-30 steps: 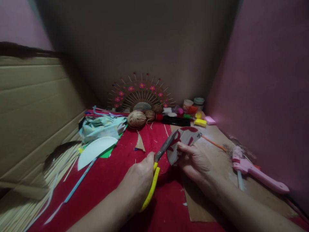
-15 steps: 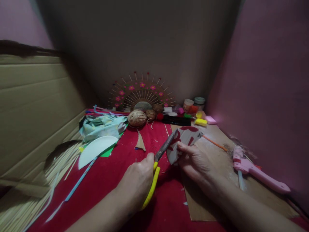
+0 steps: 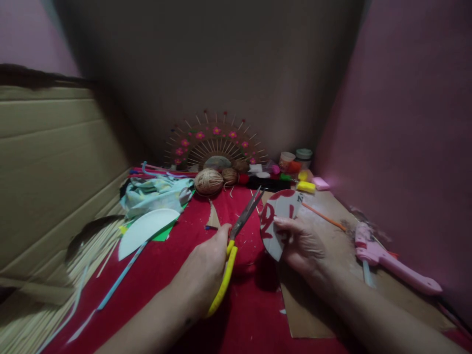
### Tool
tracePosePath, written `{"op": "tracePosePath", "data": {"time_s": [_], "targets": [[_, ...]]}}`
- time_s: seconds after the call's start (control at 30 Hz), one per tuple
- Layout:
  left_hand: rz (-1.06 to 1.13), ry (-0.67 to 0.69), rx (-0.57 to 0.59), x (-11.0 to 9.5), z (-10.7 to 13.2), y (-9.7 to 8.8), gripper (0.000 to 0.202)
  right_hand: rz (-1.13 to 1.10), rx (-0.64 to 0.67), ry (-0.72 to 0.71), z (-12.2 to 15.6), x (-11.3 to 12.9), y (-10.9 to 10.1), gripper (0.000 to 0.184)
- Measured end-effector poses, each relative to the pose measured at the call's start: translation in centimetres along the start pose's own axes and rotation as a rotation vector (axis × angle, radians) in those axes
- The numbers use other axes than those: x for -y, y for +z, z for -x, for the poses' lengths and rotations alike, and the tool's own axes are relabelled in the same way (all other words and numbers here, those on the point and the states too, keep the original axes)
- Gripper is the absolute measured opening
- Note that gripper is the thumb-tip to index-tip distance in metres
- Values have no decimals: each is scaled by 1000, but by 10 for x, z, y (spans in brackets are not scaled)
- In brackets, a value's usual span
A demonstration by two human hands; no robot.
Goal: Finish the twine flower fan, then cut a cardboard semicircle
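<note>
My left hand [image 3: 206, 270] is closed round the yellow handles of a pair of scissors [image 3: 241, 221], whose blades point up and away, slightly parted. Between thumb and fingers, my right hand [image 3: 304, 246] grips a rounded grey-white cardboard piece [image 3: 282, 209] with dark red printing. The blade tips stand just left of the cardboard piece, apart from it. Part of its lower right edge is hidden behind my thumb and fingers.
A pink glue gun [image 3: 391, 265] lies on a brown cardboard sheet [image 3: 306, 314] at right. Left are a pale half-round piece [image 3: 147, 231], cloth [image 3: 155, 194] and thin sticks [image 3: 40, 319]. Twine balls [image 3: 209, 181] and a flowered fan-shaped piece [image 3: 217, 131] stand at the back.
The scissors have drawn back left and down, away from the cardboard piece, and their blades now show fully. My right hand has moved slightly right and turned the piece.
</note>
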State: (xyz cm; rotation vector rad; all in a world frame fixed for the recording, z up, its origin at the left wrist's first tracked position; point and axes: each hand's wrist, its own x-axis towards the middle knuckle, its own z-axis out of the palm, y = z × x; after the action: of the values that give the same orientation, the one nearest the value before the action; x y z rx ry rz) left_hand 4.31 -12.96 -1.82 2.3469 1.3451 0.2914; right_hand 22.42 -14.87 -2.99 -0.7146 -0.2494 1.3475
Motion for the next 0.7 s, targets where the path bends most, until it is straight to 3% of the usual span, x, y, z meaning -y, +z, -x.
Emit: {"op": "tracePosePath", "data": {"time_s": [0.3,0.53,0.7], "targets": [[-53,41,12,-2,4,15,47,57,65,-42,-1,-2,-3,27],[-24,16,39,-4,2,17,36,40,141,-15,1,-10,-6,18],[-69,9,30,-4,0,16,29,31,113,2,1,-11,-4,16]]}}
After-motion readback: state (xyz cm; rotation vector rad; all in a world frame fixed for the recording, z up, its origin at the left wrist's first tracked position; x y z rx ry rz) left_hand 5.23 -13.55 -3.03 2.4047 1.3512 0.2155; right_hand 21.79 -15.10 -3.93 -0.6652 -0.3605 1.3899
